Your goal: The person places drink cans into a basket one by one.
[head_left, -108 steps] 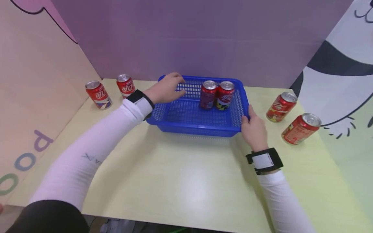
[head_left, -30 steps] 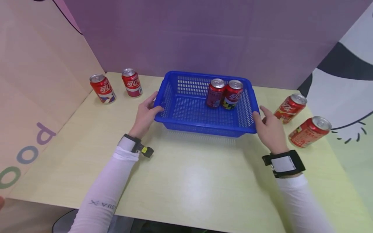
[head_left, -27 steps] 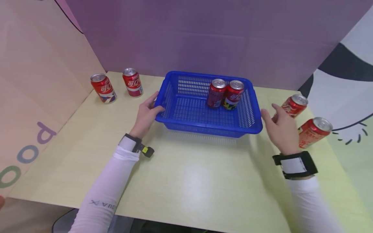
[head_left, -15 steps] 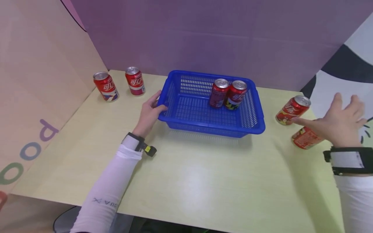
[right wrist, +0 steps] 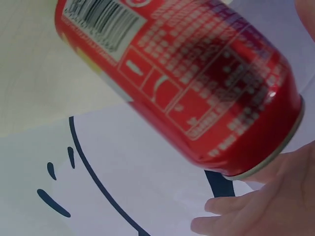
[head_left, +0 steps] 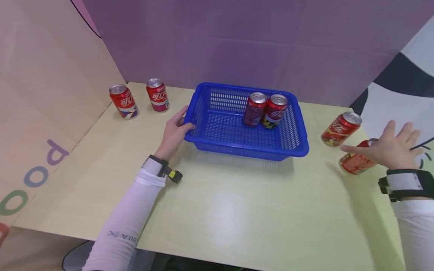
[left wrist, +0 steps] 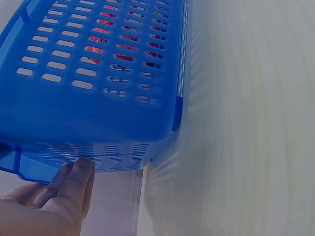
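Pale yellowish table (head_left: 230,203) before a plain purple wall (head_left: 237,49)

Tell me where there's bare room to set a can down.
Widest: the table in front of the blue basket, between left sleeve and right sleeve. The basket's left half is bare too, as is the strip between basket and back right can. Crowded: the basket's right half, holding two cans, and the table's right edge, by the right hand.

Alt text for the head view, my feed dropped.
A person's left hand grips the left end of a blue basket holding two red cans. The right hand, fingers spread, partly hides the nearer can of a pair at the right of the table; another two cans stand at the left.
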Tool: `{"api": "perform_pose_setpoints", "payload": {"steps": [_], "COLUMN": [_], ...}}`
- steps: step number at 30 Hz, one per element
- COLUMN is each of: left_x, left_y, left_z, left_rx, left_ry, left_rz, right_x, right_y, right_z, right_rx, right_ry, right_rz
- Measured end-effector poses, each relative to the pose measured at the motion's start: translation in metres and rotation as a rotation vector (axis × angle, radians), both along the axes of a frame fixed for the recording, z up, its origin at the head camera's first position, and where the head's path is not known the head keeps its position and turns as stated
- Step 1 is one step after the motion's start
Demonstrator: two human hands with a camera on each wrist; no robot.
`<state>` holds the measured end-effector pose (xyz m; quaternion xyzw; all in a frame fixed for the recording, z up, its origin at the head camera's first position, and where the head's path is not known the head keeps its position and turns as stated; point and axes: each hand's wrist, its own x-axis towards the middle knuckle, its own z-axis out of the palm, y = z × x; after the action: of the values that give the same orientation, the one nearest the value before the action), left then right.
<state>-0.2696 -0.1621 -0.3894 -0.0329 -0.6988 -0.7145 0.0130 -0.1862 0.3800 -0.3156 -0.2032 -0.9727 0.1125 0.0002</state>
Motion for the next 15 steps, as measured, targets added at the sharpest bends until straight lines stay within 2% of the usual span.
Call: {"api": "perform_pose_setpoints", "payload": {"steps": [9, 15], "left_x": [-0.001, -0.001], "left_y": [0.0, 0.0], "left_z": [-0.001, -0.002], "left_rx": [0.008, 0.006], "left_ry": [0.008, 0.008], "left_rz": [-0.005, -0.004], "right_x": [-0.007, -0.009], "right_y": [0.01, 0.006], "right_z": [-0.014, -0.02], "right_rx": [0.012, 0.061], "right_ry": [0.022, 0.009], "right_rz": [0.042, 0.121]}}
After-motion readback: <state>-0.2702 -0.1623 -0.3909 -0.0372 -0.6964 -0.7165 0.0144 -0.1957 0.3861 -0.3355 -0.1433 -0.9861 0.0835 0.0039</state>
